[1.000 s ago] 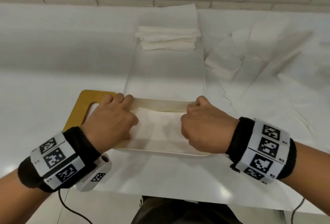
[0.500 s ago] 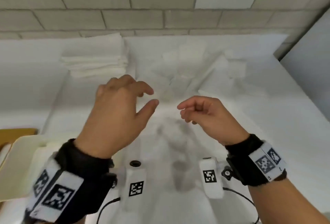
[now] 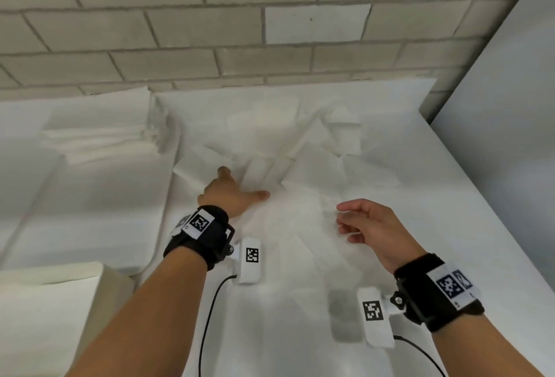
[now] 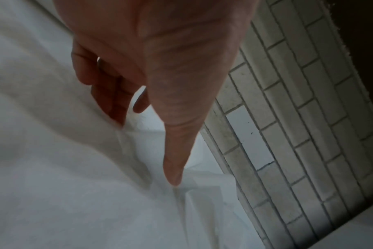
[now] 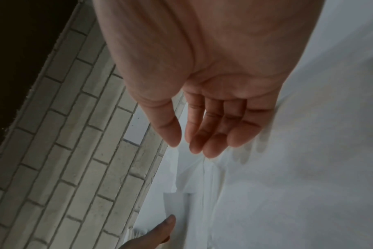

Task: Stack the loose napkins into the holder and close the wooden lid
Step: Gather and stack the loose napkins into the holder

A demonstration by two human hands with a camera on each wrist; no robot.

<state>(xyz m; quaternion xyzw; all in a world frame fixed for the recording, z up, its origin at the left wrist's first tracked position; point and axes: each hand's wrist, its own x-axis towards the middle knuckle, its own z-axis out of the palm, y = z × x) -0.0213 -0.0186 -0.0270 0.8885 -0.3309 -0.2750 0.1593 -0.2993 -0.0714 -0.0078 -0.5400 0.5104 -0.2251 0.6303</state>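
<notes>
Loose napkins of thin, matt white paper, creased and softly crumpled, lie on a smooth white table with a faint sheen. Behind, a wall of rough, matt grey brick.

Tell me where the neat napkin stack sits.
Head view: the napkin stack sits far left by the brick wall, left of the left hand.

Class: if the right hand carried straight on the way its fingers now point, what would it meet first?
Probably the loose napkins scattered ahead; the right hand points forward-left, empty, towards the left hand already on them. Depth is uncertain.
</notes>
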